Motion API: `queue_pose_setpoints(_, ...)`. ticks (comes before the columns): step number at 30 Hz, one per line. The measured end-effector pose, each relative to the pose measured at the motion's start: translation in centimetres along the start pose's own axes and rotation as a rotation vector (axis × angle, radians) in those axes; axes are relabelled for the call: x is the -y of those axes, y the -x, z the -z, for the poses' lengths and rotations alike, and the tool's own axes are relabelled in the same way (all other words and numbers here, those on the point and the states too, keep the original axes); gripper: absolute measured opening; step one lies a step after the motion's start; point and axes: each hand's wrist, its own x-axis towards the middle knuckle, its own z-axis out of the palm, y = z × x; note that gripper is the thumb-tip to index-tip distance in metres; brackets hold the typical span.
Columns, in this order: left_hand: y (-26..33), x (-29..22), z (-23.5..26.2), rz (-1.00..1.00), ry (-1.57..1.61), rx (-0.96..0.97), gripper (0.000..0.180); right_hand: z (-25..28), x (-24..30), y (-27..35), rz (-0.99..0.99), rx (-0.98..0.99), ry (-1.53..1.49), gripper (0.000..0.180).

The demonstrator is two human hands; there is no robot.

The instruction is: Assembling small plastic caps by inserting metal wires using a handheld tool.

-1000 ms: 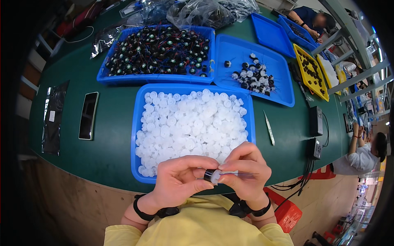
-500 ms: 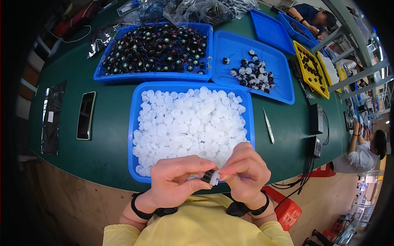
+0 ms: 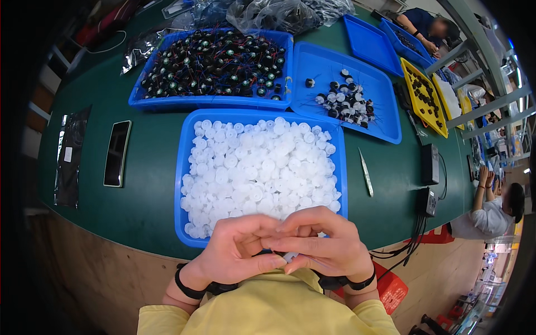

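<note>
My left hand and my right hand meet in front of my chest, at the near edge of the table. Between their fingertips is a small black cylindrical part with a white plastic cap. Only a sliver of its white cap shows now; the fingers cover the rest. Both hands are closed around it. Just beyond them lies a blue tray heaped with translucent white plastic caps.
A blue bin of black wired parts stands far left. Beside it, a blue tray holds capped parts. Tweezers, a phone, black boxes and a yellow tray lie around. Two people work at the right.
My fingers have closed in over the capped part, hiding its black body. Both hands have dropped slightly nearer my chest, and the right fingers now reach across toward the left hand.
</note>
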Motion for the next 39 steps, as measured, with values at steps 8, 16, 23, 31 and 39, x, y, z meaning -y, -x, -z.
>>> queue_pose_setpoints(8,0.0,0.0,-0.3,0.014,0.127,-0.052,0.053,-1.3,-1.0,0.8,0.064,-0.16,-0.209,0.031)
queue_pose_setpoints(16,0.4,2.3,-0.8,-0.32,-0.016,-0.116,0.039,-2.4,-0.6,1.2,-0.037,-0.242,-0.249,0.035)
queue_pose_setpoints(23,-0.1,2.0,-1.4,-0.515,-0.166,-0.111,0.035,-3.2,-0.9,0.7,0.112,-0.367,-0.128,0.031)
queue_pose_setpoints(31,0.2,1.9,-1.7,-0.387,0.044,-0.135,0.036,-2.3,0.5,0.1,0.062,-0.336,0.042,0.036)
queue_pose_setpoints(39,0.2,1.6,-1.8,-0.26,0.221,-0.097,0.035,-2.1,1.1,0.3,0.065,-0.299,0.152,0.036)
